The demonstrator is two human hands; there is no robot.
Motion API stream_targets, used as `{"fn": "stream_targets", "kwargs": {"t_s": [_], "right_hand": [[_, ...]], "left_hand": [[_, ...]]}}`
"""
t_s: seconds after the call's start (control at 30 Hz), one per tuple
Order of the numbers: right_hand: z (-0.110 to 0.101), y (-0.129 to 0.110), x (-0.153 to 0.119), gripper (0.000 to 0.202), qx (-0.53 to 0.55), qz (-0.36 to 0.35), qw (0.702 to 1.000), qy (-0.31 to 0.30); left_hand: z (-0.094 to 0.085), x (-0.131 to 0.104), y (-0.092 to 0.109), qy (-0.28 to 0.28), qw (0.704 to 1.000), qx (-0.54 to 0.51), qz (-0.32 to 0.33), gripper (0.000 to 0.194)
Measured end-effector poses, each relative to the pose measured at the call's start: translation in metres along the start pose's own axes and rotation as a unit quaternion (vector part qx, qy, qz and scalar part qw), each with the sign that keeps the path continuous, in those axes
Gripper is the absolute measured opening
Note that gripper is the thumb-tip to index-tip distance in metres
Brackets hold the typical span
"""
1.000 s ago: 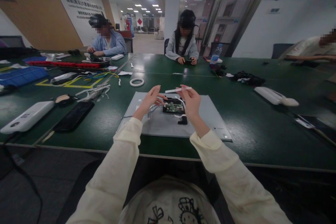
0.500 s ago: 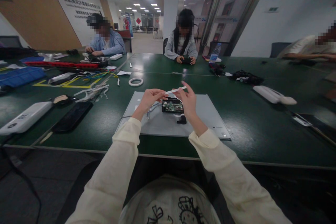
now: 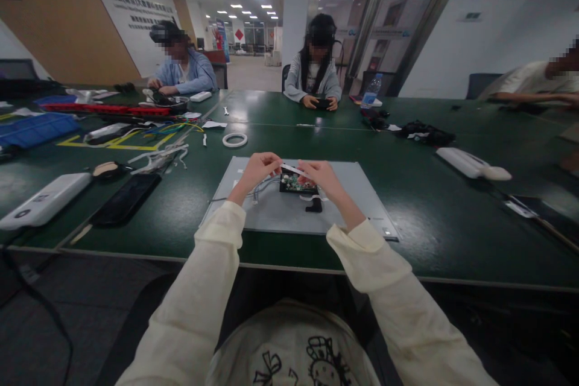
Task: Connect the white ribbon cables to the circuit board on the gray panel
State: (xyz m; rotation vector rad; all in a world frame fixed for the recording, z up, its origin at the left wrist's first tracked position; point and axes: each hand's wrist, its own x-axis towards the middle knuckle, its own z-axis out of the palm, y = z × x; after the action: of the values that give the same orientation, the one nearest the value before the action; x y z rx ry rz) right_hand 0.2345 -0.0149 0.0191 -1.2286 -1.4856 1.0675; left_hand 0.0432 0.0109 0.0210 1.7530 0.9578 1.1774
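Note:
A short white strip (image 3: pixel 291 169) is stretched between my two hands, just over the top edge of a green circuit board in a black frame (image 3: pixel 294 184). My left hand (image 3: pixel 262 168) pinches its left end. The right end is between the closed fingertips of my right hand (image 3: pixel 319 175), which partly cover the board. Under both hands lies a flat grey panel (image 3: pixel 357 193). Grey cables (image 3: pixel 260 189) run left from the board, and a small black piece (image 3: pixel 313 205) sits below it.
A white tape roll (image 3: pixel 234 140) lies beyond the panel. On the left are a black phone (image 3: pixel 126 199), a white power bank (image 3: pixel 45 200) and a blue tray (image 3: pixel 38 131). A bottle (image 3: pixel 371 91) stands back right. Three other people sit around the table.
My right hand has lowered, and its raised fingers have folded down. The white strip now slopes down to the right, closer to the board. My left hand has barely moved.

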Motion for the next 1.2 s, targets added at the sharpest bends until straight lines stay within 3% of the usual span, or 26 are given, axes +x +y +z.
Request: {"fn": "stream_targets", "kwargs": {"t_s": [0.13,0.27,0.37,0.43,0.53,0.67,0.87,1.2], "right_hand": [[0.003,0.002,-0.003,0.039,-0.105,-0.076,0.991,-0.032],[0.013,-0.005,-0.009,0.036,-0.117,-0.102,0.987,-0.03],[0.02,-0.01,-0.013,0.034,-0.099,-0.106,0.989,-0.013],[0.022,-0.011,-0.014,0.035,-0.074,-0.108,0.991,0.008],[0.024,-0.01,-0.013,0.039,-0.037,-0.109,0.992,0.041],[0.028,-0.005,-0.012,0.042,0.0,-0.104,0.994,0.045],[0.036,0.005,-0.007,0.043,0.015,-0.083,0.996,0.021],[0.048,0.003,-0.015,0.035,0.019,-0.072,0.997,-0.032]], "left_hand": [[0.001,0.001,-0.002,0.029,0.998,0.057,0.011,0.022],[0.001,0.002,-0.005,0.141,0.982,0.127,0.018,0.029],[0.002,0.002,-0.006,0.204,0.975,0.091,-0.009,0.04],[0.004,0.002,-0.005,0.191,0.98,0.006,-0.056,0.047],[0.009,0.001,0.001,0.112,0.98,-0.125,-0.111,0.057],[0.017,-0.001,0.006,0.032,0.977,-0.193,-0.085,0.053],[0.018,0.001,0.004,0.086,0.983,-0.159,-0.015,0.04],[0.017,0.002,-0.006,0.146,0.987,-0.062,-0.015,0.034]]}}
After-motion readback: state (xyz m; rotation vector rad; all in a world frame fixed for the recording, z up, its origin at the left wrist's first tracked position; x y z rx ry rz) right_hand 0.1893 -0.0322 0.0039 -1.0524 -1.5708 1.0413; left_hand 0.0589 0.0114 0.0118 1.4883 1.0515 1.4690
